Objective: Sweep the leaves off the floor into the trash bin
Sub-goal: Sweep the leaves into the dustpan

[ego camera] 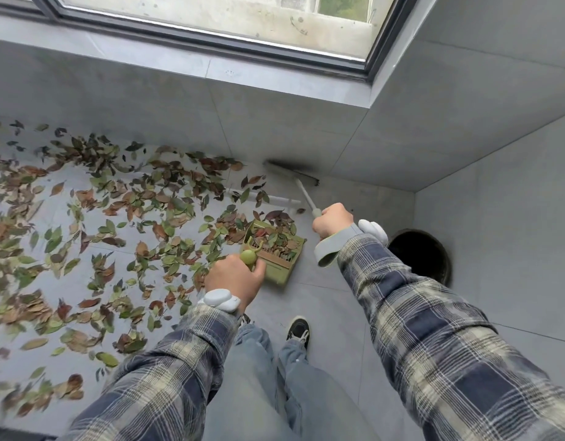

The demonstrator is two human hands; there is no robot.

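Note:
Several green and brown leaves [122, 214] lie scattered over the grey tiled floor at the left and centre. A green dustpan [282, 261] stands on the floor with leaves piled in it. My left hand [233, 278] grips its upright green handle. My right hand [332, 219] grips the pale handle of a broom [301, 189], whose dark bristle head sits blurred against the base of the wall beyond the dustpan. A black round trash bin [424, 256] stands to the right, partly hidden behind my right sleeve.
A grey tiled wall and a window ledge [211, 68] run along the far side; another wall closes the right. A white pipe [274, 200] lies along the wall's base. My shoe [298, 331] and legs are below the dustpan.

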